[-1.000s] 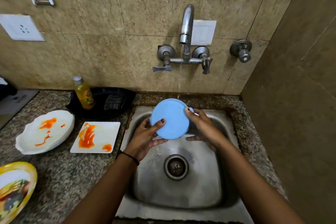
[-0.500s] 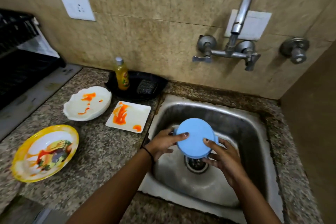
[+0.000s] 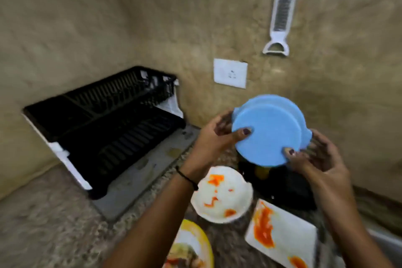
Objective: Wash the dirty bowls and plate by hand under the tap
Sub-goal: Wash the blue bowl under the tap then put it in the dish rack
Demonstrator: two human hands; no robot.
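A light blue bowl [image 3: 269, 129] hangs in the air above the counter, its underside turned toward me. My left hand [image 3: 214, 137] grips its left rim and my right hand [image 3: 313, 156] grips its lower right rim. Below it a white round bowl [image 3: 221, 194] smeared with orange sauce sits on the granite counter. A white square plate [image 3: 282, 233] with orange smears lies to its right. Part of a yellow-rimmed bowl [image 3: 191, 248] with food remains shows at the bottom edge.
A black dish rack [image 3: 108, 122] on a white tray stands at the left against the tiled wall. A white socket plate [image 3: 230, 73] and a hanging white peeler [image 3: 280, 22] are on the wall. A black tray [image 3: 282, 187] lies under my right hand.
The view has swung left, away from the sink and tap. Both hands have lifted the blue bowl out of the sink and carried it left over the counter, toward the dish rack.
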